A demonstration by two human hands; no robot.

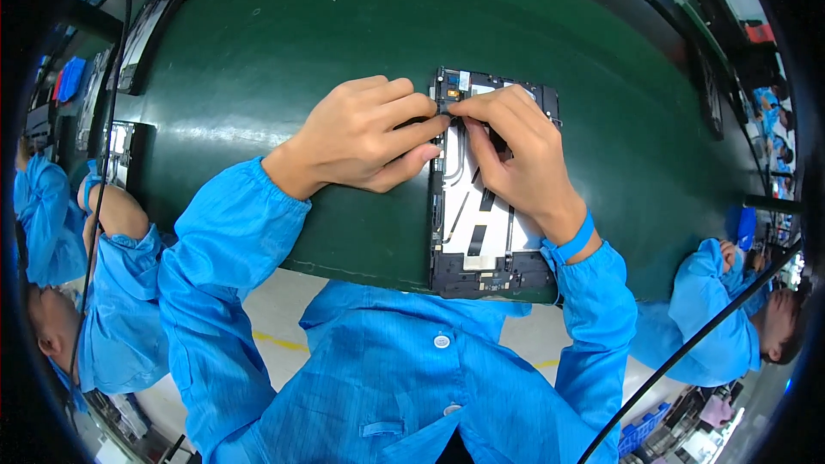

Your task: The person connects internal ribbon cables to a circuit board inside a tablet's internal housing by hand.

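An opened tablet (481,241) lies back-up on the green table (284,51), showing a white inner plate, black frame and thin cables. My left hand (365,133) rests at its upper left corner, thumb and forefinger pinched on a small dark part at the top edge. My right hand (516,150) lies over the upper half of the tablet, fingertips pinched on the same spot, meeting the left fingers. A blue wrist strap (574,241) circles my right wrist. What lies under the fingertips is hidden.
Dark flat trays (150,30) sit along the far left of the table. A person in blue sits at the left (77,292) and another at the right (722,309). A black cable (696,339) crosses the lower right.
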